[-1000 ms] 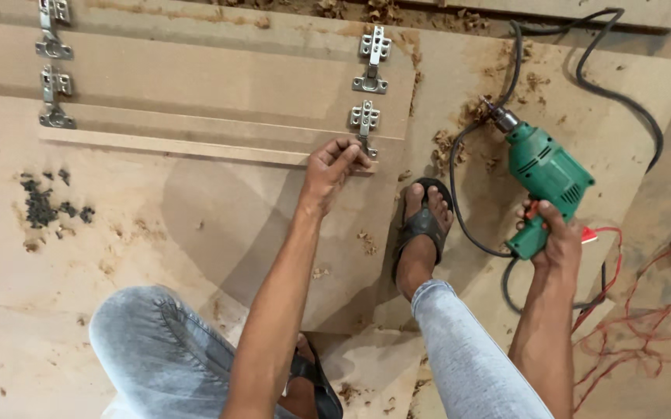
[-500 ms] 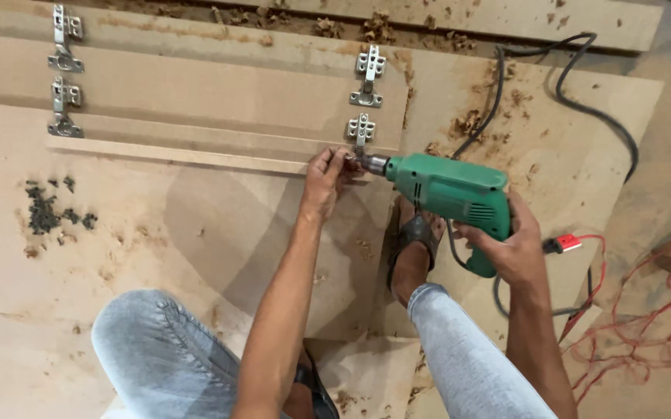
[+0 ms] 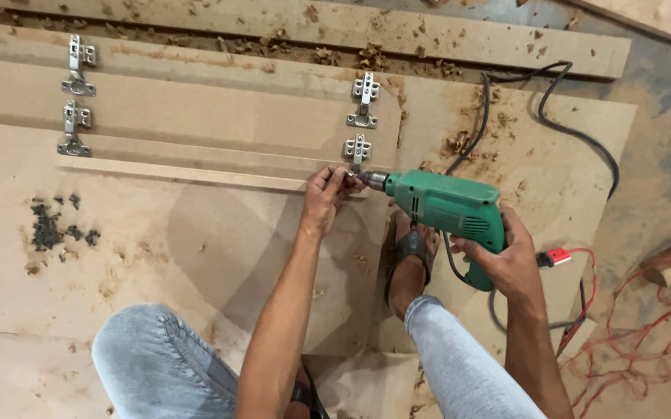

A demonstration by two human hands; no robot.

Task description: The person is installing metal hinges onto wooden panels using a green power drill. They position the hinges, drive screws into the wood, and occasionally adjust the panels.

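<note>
Your right hand (image 3: 510,268) is closed around the grip of the green electric drill (image 3: 448,208), which lies level with its chuck pointing left. Your left hand (image 3: 326,198) has its fingertips pinched together at the drill tip, just below the nearest metal hinge (image 3: 357,149); what they pinch is too small to tell. Both rest over the wooden panel (image 3: 196,116). A second hinge (image 3: 364,97) sits beyond. The black power cord (image 3: 553,116) loops away at the far right.

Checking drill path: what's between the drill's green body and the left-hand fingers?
Head view: only the drill chuck and bit, tip at the left-hand fingers.
</note>
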